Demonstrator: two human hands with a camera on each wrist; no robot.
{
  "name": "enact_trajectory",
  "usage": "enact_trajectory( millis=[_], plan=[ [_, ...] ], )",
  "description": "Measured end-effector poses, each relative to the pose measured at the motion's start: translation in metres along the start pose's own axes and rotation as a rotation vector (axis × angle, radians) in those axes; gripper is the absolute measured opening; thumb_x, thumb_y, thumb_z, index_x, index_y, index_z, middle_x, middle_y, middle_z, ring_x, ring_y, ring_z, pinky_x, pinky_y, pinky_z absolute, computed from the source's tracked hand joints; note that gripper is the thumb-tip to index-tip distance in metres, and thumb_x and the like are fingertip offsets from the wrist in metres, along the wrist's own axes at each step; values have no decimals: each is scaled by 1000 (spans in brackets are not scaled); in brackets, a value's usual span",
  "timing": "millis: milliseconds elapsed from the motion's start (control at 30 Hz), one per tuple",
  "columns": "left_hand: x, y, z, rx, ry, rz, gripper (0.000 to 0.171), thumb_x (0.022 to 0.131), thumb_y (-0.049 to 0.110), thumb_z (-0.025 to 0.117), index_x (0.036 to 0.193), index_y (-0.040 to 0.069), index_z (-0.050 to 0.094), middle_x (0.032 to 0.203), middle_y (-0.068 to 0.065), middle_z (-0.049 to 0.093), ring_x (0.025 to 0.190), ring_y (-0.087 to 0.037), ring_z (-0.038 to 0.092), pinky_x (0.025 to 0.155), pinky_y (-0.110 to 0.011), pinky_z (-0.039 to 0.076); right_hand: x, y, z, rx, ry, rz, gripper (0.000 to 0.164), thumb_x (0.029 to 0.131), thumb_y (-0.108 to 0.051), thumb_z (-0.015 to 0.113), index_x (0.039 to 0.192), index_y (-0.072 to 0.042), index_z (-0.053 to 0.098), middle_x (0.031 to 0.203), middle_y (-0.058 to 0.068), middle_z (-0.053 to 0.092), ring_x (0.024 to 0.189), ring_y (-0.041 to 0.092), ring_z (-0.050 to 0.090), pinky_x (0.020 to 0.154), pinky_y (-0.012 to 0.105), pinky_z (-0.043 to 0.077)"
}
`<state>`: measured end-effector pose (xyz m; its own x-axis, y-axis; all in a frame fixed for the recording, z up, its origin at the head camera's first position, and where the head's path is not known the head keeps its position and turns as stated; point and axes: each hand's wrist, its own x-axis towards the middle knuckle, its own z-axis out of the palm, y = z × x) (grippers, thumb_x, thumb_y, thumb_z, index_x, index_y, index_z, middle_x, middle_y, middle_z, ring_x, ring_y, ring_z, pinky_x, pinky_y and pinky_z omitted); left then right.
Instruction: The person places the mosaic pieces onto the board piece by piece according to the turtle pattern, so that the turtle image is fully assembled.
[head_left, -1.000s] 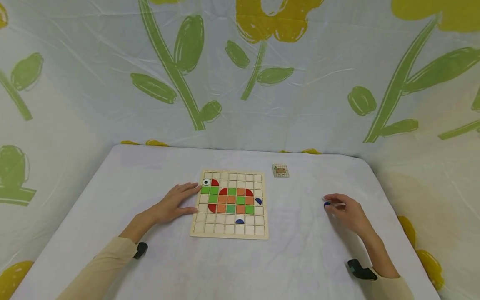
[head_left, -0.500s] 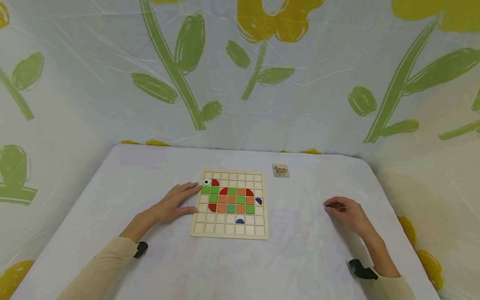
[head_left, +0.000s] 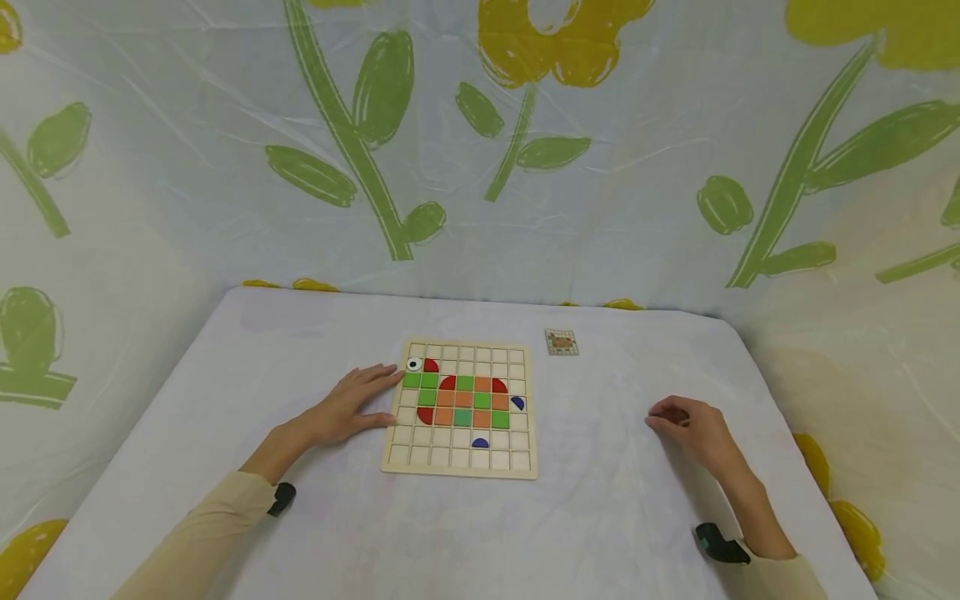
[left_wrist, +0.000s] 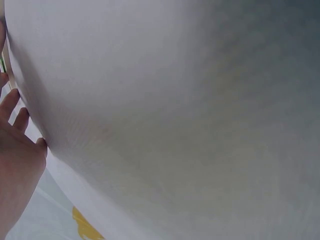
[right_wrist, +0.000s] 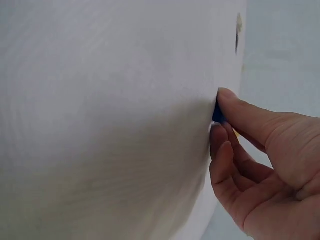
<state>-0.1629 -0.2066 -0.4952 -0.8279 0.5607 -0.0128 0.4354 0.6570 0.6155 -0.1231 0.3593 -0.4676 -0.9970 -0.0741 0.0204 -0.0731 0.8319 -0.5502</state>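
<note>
A wooden grid board [head_left: 459, 475] lies on the white cloth. Green, orange and red tiles form a connected shape on it, with a white eye tile [head_left: 414, 364] at upper left. Two blue half-round pieces sit on the board, one [head_left: 480, 443] below the shape and one [head_left: 518, 403] at its right. My left hand [head_left: 345, 408] rests at the board's left edge, fingers extended. Well to the right, my right hand [head_left: 693, 425] pinches a small blue piece [right_wrist: 218, 114] between thumb and fingers, close to the cloth. In the head view the fingers hide that piece.
A small picture card [head_left: 562, 342] with a gridded design lies behind the board, to its right. The table's back edge meets a hanging cloth [head_left: 630, 208] with a flower print. Similar cloth stands at both sides.
The blue piece showed at my right fingertips earlier and is now covered by them in the head view. The right fingers have closed around it slightly. Left hand and board stay put.
</note>
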Motion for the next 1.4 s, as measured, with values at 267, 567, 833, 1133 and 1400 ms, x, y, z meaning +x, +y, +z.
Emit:
enact_trajectory(
  millis=[267,567,833,1133,1400],
  plan=[
    [0,0,1,5,-3,-8,78,96,39,73,159,9,38,164,-17,33,152,-44,22,120,-66,15,1,-9,1,28,-6,-16,13,89,-15,82,96,-8,74,90,2,71,83,20,64,68,25,52],
    [0,1,-1,-5,-11,-12,78,96,39,72,159,7,38,165,-18,32,153,-43,20,122,-64,7,7,-24,4,71,-2,-115,11,91,-10,79,101,-7,75,97,4,74,87,21,70,76,20,55],
    [0,2,-1,-3,-6,-22,78,96,37,73,159,9,38,164,-17,33,152,-43,21,120,-65,16,12,-48,9,137,-48,-161,11,94,-7,76,105,-5,75,99,4,75,91,22,70,79,21,57],
    [-1,3,-2,-8,-7,-27,78,96,37,74,159,8,39,165,-17,32,152,-44,21,120,-66,16,20,-74,22,189,-85,-188,9,94,-10,75,103,-8,75,98,0,74,89,18,71,79,24,58],
    [0,2,-1,-5,-7,-15,78,96,37,73,159,8,38,165,-17,32,152,-43,21,120,-66,18,27,-99,35,226,-134,-209,12,95,-8,75,106,-6,75,100,2,74,91,18,69,84,34,60]
  ],
)
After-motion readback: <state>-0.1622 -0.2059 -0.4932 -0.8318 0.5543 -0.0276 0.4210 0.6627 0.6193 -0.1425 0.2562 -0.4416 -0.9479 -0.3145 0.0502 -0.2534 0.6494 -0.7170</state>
